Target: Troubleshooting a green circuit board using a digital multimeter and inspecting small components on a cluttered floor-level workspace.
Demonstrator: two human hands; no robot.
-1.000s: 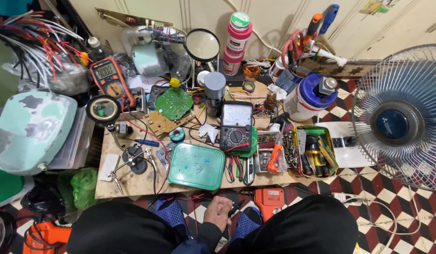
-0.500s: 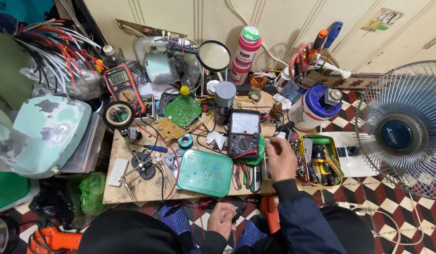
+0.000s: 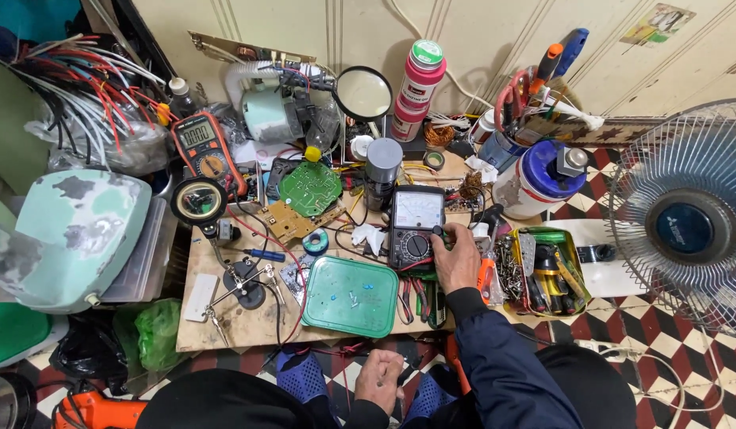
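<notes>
Head view: green tray point(image 3: 336, 316) with small screws point(image 3: 354, 299), right hand point(image 3: 457, 260) beside.

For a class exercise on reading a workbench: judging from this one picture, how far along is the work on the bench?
Done: the green round circuit board lies bare on the bench, and small screws sit in the green tray. In hand: the right hand rests on the analog multimeter, by its dial. The left hand rests low, holding nothing visible. Left: no probes touch the board yet.
</notes>
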